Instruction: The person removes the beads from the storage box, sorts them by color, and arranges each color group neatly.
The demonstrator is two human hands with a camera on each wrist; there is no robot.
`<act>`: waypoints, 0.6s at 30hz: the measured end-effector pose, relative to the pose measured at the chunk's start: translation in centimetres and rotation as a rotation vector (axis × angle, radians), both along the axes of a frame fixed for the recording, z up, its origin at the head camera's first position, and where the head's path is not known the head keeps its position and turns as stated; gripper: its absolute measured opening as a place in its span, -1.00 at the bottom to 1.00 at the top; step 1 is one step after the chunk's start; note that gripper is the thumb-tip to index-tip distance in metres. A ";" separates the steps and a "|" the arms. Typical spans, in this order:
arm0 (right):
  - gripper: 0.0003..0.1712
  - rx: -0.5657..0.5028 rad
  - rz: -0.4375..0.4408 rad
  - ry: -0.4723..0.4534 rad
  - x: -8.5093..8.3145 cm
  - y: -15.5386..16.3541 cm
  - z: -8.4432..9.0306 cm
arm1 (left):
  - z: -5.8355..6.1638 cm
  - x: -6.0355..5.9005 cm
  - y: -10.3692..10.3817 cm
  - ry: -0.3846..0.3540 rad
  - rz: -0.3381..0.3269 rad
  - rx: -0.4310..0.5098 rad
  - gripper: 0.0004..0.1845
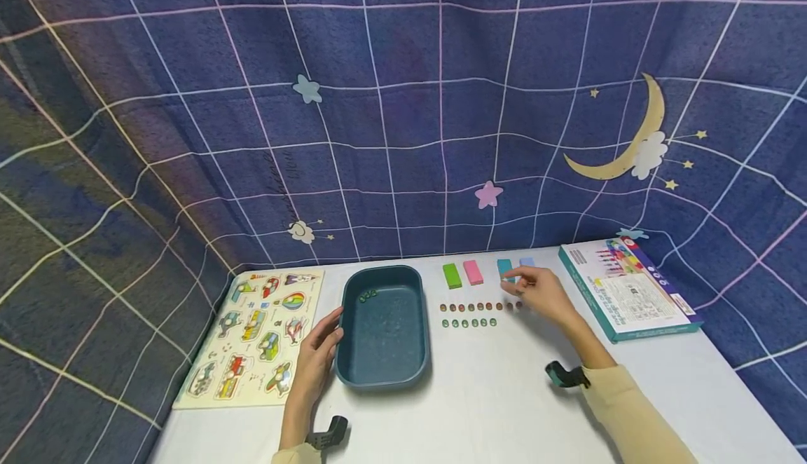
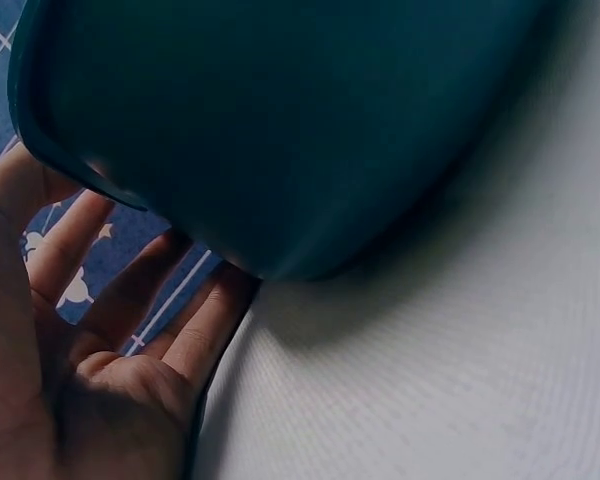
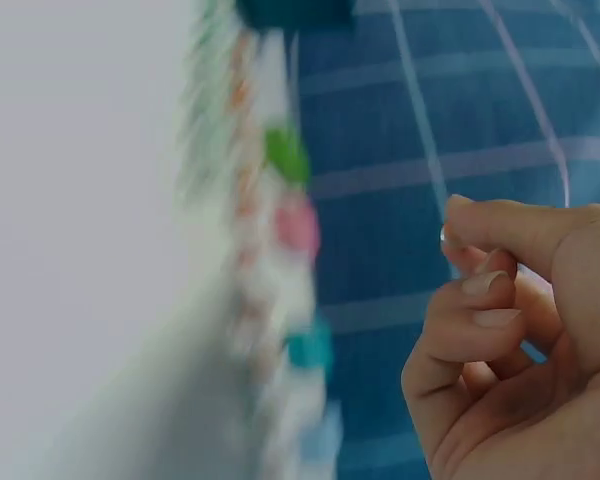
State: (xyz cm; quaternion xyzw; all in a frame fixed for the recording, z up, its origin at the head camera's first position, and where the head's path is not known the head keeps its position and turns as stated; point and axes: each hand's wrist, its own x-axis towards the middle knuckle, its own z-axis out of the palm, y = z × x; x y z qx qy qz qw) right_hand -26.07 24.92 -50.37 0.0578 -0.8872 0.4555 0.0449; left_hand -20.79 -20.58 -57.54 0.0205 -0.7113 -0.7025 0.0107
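Note:
My left hand [image 1: 318, 352] is at the left side of a dark teal plastic bin [image 1: 382, 383], its fingertips touching the rim and outer wall. In the left wrist view the fingers [image 2: 205, 325] are spread loosely along the bin's edge. Several green gem-like pieces [image 1: 368, 296] lie in the bin's far left corner. Raised over the right end of two rows of small pieces, my right hand [image 1: 541, 294] pinches thumb to index finger; a tiny shiny piece [image 3: 443, 236] glints there, mostly hidden. The reddish row [image 1: 480, 306] lies behind the shorter green row [image 1: 469, 323].
Behind the rows stand a green block [image 1: 452, 276], a pink block [image 1: 473, 273], a teal block [image 1: 505, 268] and a light blue block [image 1: 527, 262]. A picture puzzle board [image 1: 252, 338] lies left of the bin. A flat printed box [image 1: 630, 292] is at right. A dark blue curtain [image 1: 403, 120] hangs behind.

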 end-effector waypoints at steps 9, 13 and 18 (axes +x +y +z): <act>-0.68 0.193 -0.257 0.008 5.5 6.5 -2.4 | 0.4 0.1 -0.2 -0.010 0.003 -0.035 -0.48; -0.66 0.196 -0.344 -0.013 6.2 6.4 -3.0 | 0.3 0.1 -0.1 -0.017 0.004 -0.036 -0.48; -0.63 0.192 -0.375 -0.049 6.2 6.1 -3.8 | 0.1 0.2 0.1 -0.014 0.007 -0.028 -0.48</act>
